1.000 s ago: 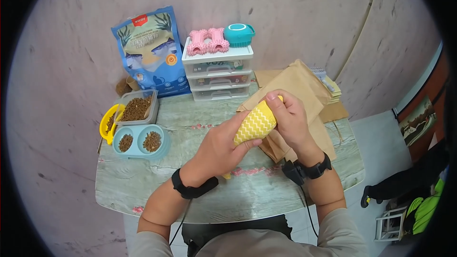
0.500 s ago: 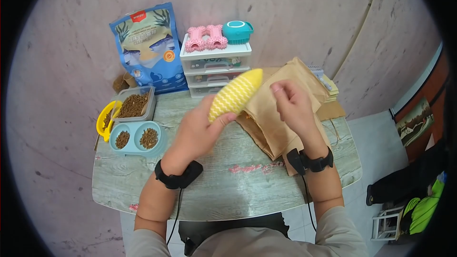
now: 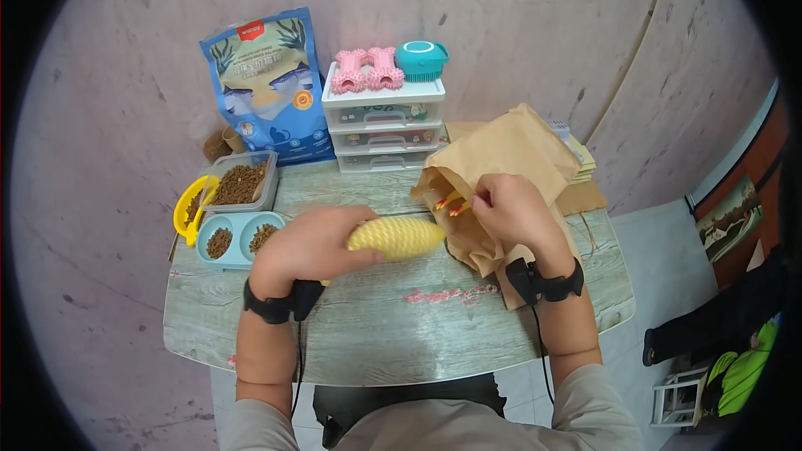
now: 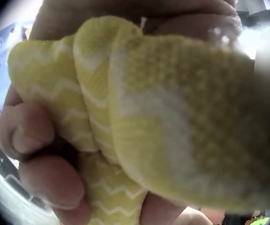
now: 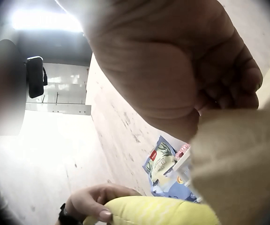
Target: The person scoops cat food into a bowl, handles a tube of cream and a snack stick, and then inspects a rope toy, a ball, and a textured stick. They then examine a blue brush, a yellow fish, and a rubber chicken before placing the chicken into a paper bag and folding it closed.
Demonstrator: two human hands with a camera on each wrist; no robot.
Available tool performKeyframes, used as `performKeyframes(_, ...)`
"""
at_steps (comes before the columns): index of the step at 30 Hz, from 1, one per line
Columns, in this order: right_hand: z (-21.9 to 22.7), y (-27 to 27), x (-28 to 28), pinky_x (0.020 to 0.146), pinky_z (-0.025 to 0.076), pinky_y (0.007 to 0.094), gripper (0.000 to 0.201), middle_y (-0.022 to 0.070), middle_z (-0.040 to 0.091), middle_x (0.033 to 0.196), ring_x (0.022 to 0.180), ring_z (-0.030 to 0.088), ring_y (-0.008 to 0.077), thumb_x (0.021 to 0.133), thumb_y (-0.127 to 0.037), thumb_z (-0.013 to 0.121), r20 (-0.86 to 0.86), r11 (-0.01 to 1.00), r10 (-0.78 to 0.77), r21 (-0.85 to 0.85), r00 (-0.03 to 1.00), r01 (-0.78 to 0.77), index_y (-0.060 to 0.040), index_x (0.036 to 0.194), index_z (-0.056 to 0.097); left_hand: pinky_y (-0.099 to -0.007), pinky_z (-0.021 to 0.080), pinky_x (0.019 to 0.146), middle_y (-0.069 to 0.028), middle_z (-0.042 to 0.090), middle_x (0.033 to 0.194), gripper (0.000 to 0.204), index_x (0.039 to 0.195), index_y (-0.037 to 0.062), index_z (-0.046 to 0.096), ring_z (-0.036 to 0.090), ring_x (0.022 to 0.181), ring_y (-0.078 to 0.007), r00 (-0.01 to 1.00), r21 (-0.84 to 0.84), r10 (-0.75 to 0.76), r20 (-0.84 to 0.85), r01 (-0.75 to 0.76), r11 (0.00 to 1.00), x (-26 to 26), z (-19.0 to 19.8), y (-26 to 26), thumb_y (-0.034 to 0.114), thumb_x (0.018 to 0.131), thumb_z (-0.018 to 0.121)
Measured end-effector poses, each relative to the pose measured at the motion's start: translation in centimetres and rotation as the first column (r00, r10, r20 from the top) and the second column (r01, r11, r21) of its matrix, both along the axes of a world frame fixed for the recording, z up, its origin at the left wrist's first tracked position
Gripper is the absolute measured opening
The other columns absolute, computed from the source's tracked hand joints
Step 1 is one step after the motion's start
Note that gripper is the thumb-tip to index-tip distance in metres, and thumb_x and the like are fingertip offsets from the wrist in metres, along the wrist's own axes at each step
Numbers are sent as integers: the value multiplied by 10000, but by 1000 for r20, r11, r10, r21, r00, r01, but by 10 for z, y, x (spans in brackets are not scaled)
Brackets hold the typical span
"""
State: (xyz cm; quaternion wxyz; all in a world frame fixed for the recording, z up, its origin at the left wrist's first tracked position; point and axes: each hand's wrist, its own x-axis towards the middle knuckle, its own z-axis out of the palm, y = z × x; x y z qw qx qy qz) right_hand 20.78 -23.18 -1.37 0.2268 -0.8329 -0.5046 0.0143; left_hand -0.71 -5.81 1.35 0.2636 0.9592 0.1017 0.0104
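A yellow plush piece with white zigzags [image 3: 398, 238] lies in my left hand [image 3: 313, 242], its pointed end toward the paper bag's mouth. In the left wrist view, fingers curl round the yellow fabric [image 4: 97, 98]. My right hand [image 3: 516, 213] pinches the edge of the brown paper bag [image 3: 511, 146], whose mouth gapes toward the left. Small red and yellow items [image 3: 455, 205] show inside. The right wrist view has my right hand [image 5: 172, 70] at the bag's edge [image 5: 238, 159], with the yellow plush [image 5: 153, 211] below.
A blue double bowl [image 3: 238, 238], a clear tub of kibble [image 3: 269, 188] and a yellow bowl [image 3: 180, 215] stand at the left. Behind are a blue food bag [image 3: 271, 100] and a drawer unit [image 3: 384, 121] topped by pink toys [image 3: 368, 71] and a teal brush [image 3: 421, 60].
Both hands were on the yellow plush; the right released it and now grips the bag, whose mouth is wider. My left hand has moved left and lower, turning the plush nearly level.
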Motion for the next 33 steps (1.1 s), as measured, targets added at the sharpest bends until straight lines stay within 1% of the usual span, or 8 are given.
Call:
performKeyframes(10,13,-11,-5,590,471,361,155,171,606,674,609,592,312,768,-141,585,9,984,62,164,998,-63,11,768,620,-428,473,750,-223,618,925,345,1076,14,561,593,859,-380,929,-269,71,364,32,963,106,-74,-74,162,764,581)
performKeyframes(12,18,-15,-4,616,474,392,159,181,606,684,643,597,333,768,-142,570,-10,984,49,170,999,-47,8,739,613,-374,480,769,-184,615,918,296,1050,-10,567,598,903,-321,883,-368,-55,467,251,895,140,-78,-86,72,766,576)
performKeyframes(15,24,-24,3,639,476,425,173,192,604,692,677,600,356,771,-148,552,-40,974,15,228,999,-6,5,711,604,-366,479,736,-168,606,849,208,964,-18,573,593,857,-305,671,-50,-111,733,215,975,124,-78,-94,15,759,561)
performKeyframes(16,24,-27,4,636,474,428,179,193,602,692,678,599,357,774,-153,549,-48,967,25,256,999,-12,6,711,602,-365,468,721,-165,592,906,179,916,-13,571,579,845,-283,771,47,-137,622,138,989,108,-82,-82,39,748,608)
performKeyframes(19,23,-25,2,636,475,431,188,193,601,683,680,599,354,774,-165,548,-44,979,31,201,999,-22,5,717,604,-356,460,714,-162,582,924,241,935,-1,573,575,847,-269,752,-58,106,651,-91,994,90,-84,-56,94,732,660)
performKeyframes(21,16,-22,-1,633,475,433,189,195,599,680,674,598,355,771,-169,550,-12,981,50,189,999,-47,8,719,594,-354,465,695,-155,576,913,348,982,5,565,571,816,-272,675,49,292,677,-438,898,88,-77,-41,169,712,713)
performKeyframes(25,3,-27,-19,636,465,412,154,177,596,725,706,595,345,750,-159,588,124,985,16,168,992,-37,-11,793,599,-357,468,671,-144,573,851,420,1021,1,551,569,762,-274,707,129,174,686,-353,926,98,-94,-26,216,707,728)
performKeyframes(33,-12,-107,-73,599,430,411,331,133,502,695,648,523,326,732,-84,598,278,978,-81,208,957,22,-17,1049,529,-367,476,706,-171,605,848,407,1003,-5,579,596,798,-290,880,-12,268,392,-287,958,114,-97,-13,283,735,684)
